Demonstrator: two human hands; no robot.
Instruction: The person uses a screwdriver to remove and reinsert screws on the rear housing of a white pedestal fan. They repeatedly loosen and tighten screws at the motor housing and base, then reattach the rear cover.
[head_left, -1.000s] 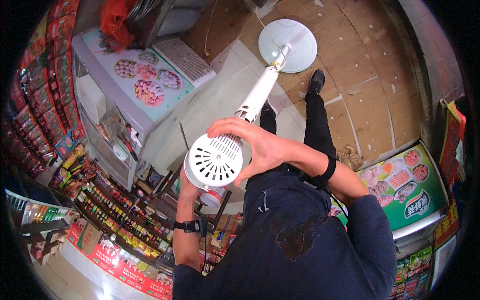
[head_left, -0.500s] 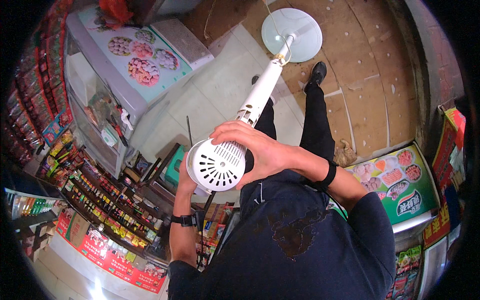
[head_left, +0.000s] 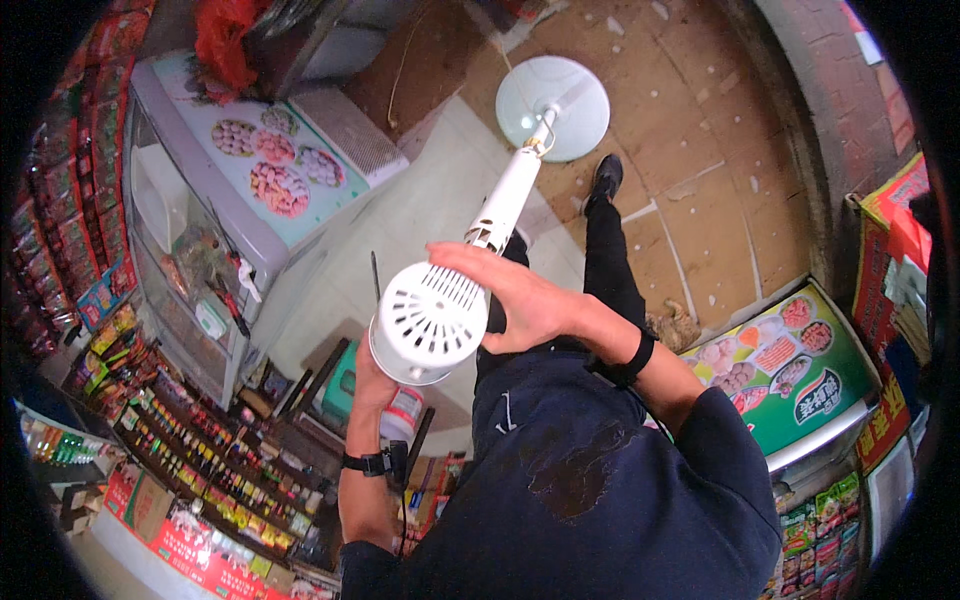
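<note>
A white fan motor housing (head_left: 430, 325) with slotted vents sits between my hands at the top of a white pole (head_left: 503, 205). The pole slants away to a round white base (head_left: 577, 95) on the floor. My right hand (head_left: 530, 305) curves over the housing's far right side, thumb nearer me and fingers across the vents' edge. On the opposite side, my left hand (head_left: 372, 378) grips the housing from the left, its fingertips hidden behind it. Beside the left wrist a white jar with a red label (head_left: 403, 410) shows below the housing.
A glass-topped chest freezer (head_left: 260, 265) stands at the left, and a green-topped freezer (head_left: 800, 430) at the right. Shelves of packaged goods (head_left: 215, 440) curve along the lower left. A green object (head_left: 342, 385) lies near my left hand. Cardboard (head_left: 690, 130) covers part of the floor.
The housing has tilted slightly, showing more of its side wall, and the jar has come into sight below it. The whole view has shifted; both hands keep hold of the housing.
</note>
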